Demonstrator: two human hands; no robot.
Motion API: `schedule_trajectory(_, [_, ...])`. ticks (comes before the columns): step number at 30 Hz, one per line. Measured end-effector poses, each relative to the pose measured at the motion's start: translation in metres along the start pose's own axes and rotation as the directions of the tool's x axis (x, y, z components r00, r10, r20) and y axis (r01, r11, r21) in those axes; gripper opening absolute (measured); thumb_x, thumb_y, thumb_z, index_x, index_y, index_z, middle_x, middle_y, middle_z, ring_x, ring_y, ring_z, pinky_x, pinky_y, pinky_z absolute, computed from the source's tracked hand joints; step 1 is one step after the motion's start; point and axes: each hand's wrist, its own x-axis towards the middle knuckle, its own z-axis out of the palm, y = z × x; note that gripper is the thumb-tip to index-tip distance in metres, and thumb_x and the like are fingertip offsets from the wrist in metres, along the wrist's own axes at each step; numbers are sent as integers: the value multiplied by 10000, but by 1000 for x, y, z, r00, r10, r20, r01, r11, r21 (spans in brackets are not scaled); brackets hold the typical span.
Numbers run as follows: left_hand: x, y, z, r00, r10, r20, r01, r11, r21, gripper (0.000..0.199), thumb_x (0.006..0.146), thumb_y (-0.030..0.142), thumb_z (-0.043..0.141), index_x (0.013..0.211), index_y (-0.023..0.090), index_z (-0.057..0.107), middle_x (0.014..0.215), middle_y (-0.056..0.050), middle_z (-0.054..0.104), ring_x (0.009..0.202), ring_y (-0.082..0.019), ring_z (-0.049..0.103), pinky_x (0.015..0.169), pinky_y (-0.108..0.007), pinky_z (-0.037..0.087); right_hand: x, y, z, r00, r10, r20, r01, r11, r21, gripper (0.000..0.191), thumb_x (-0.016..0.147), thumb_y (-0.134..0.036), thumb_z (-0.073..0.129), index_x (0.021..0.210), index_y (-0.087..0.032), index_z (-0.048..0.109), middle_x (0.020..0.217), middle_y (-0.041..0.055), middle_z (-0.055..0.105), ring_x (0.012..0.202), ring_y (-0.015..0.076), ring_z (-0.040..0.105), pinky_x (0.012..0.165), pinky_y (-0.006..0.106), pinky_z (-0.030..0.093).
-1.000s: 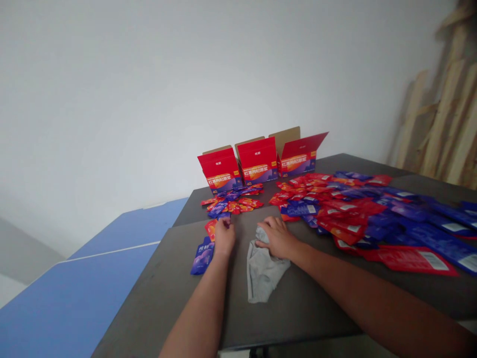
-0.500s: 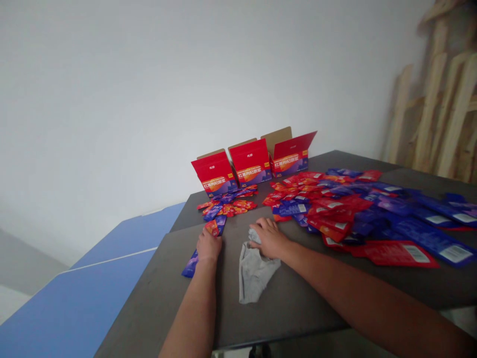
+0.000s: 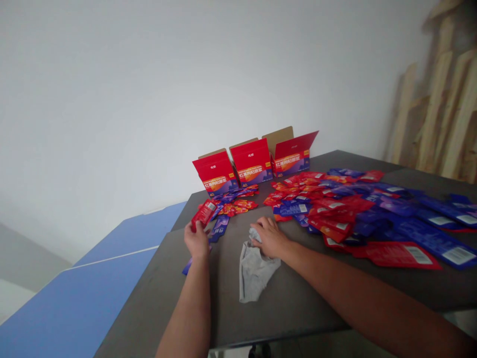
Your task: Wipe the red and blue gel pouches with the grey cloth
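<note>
Nearest, the right hand (image 3: 270, 238) lies palm-down, fingers loosely curled, on a crumpled grey cloth (image 3: 256, 268) on the dark tabletop (image 3: 149, 298), while the left hand (image 3: 197, 240), at the cloth's ten o'clock, pinches a red sachet (image 3: 203, 215) between thumb and fingers, tilted up off the table. A purple sachet (image 3: 219, 227) lies just beyond that hand. At twelve o'clock a small pile of sachets (image 3: 234, 205) sits before three open red cartons (image 3: 253, 161), and a large heap of sachets (image 3: 357, 214) spreads toward two o'clock.
</note>
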Motion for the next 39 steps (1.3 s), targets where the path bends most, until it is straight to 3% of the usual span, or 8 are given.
schedule_trajectory(4, [-1,1,15,958,-271,94,262,692,-673,312,796,237,623,1069,208,474,911,14,614,652,-60,588,550,-160,469,2,2,2,997,79,-11,-79,997,4,583,793,-354,628,1308,-158,438,1237,160,446,1110,293,455,951,388,376])
schedule_trajectory(8, [-2,-1,20,902,-347,258,420,559,-715,46,846,172,516,888,173,535,760,7,615,662,-80,596,553,-159,472,3,2,3,995,84,54,-86,996,35,616,807,-275,602,1344,-116,346,1231,180,481,1106,280,505,922,365,401])
schedule_trajectory(14, [-9,3,15,815,-362,452,575,404,-712,244,859,100,355,911,134,590,744,-52,643,794,-129,655,756,-252,550,4,2,2,996,63,60,-65,997,37,562,801,-263,606,1297,-113,385,1225,180,496,1112,280,514,926,363,407])
schedule_trajectory(18, [-21,6,14,683,-235,691,730,251,-636,354,824,149,363,1097,48,565,975,-145,669,1016,-181,632,891,-291,516,4,3,4,998,49,40,-51,998,47,560,801,-252,601,1291,-87,385,1217,189,496,1118,283,508,934,372,408])
schedule_trajectory(22, [-27,3,14,547,-75,834,813,286,-507,544,772,215,372,1259,-8,466,1123,-205,629,1174,-250,546,979,-405,457,3,5,3,998,31,61,-37,994,99,568,767,-113,564,1298,-77,365,1240,200,493,1158,268,490,951,367,400])
schedule_trajectory(29, [-27,-1,20,654,-114,748,747,251,-615,548,850,282,255,1318,52,425,1214,-190,585,1183,-259,531,963,-475,448,3,8,3,996,9,88,-21,991,136,662,658,28,520,1294,-59,359,1258,204,495,1161,248,497,972,344,387])
schedule_trajectory(34, [-38,11,21,554,-163,817,809,336,-482,491,904,392,244,1179,134,558,1189,-172,598,1143,-265,547,798,-428,520,4,9,6,999,-20,35,13,981,195,533,762,-69,559,1269,-97,395,1200,178,535,1113,239,524,926,356,421])
schedule_trajectory(39, [-42,14,24,473,-120,873,855,301,-422,451,898,449,384,1121,122,600,1189,-146,607,1078,-236,589,793,-362,516,4,4,-2,973,-207,-105,227,945,236,401,821,-159,562,1215,-175,494,1178,105,570,1093,201,526,948,348,419])
